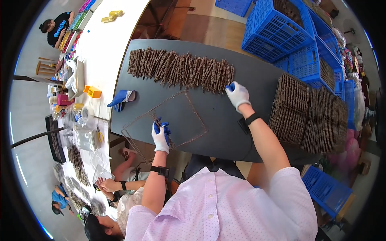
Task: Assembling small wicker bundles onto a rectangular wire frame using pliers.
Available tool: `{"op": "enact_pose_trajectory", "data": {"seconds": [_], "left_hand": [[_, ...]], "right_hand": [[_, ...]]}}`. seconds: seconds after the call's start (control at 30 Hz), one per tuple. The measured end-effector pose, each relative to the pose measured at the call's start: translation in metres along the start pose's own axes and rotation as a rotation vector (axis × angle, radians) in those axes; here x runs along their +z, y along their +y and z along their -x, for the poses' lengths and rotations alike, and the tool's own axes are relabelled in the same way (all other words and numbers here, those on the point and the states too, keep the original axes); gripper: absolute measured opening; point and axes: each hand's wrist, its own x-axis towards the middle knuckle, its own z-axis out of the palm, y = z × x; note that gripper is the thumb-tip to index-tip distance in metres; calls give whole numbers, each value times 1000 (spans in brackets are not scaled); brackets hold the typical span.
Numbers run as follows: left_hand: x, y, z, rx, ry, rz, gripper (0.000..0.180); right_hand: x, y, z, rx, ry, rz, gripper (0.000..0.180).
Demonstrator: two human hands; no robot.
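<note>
On the dark table [249, 132], left hand [161, 135] pinched shut on a brown stick over the flat wire rack [165, 120], right hand [238, 94] closed on the end of the stick row [181, 69], stacked wire racks [307, 116] just beyond, blue crates [281, 30] farthest, some holding brown mesh racks.

The person wears a light pink shirt with short sleeves, a fine dotted pattern and a row of small white buttons down the front. Each hand is in a white work glove with blue coating on the fingertips: the left hand [161, 135] and the right hand [237, 94] have the same kind of glove. On each forearm there is a black band, the left one wider like a strap, the right one close to the wrist.
</note>
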Motion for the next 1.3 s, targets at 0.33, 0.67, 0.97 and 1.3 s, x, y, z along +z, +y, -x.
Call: {"op": "enact_pose_trajectory", "data": {"seconds": [0.33,0.67,0.97,1.3], "left_hand": [[85,3,29,150,-477,-178,43],[227,22,198,531,-1054,-300,56],[320,-101,427,918,-1679,-621,83],[344,-158,445,975,-1865,-1053,68]], "right_hand": [[-56,49,38,-30,-299,-612,41],[-157,178,315,-100,63,-279,34],[-147,356,593,309,663,-572,23],[-28,471,788,1090,595,-50,34]]}}
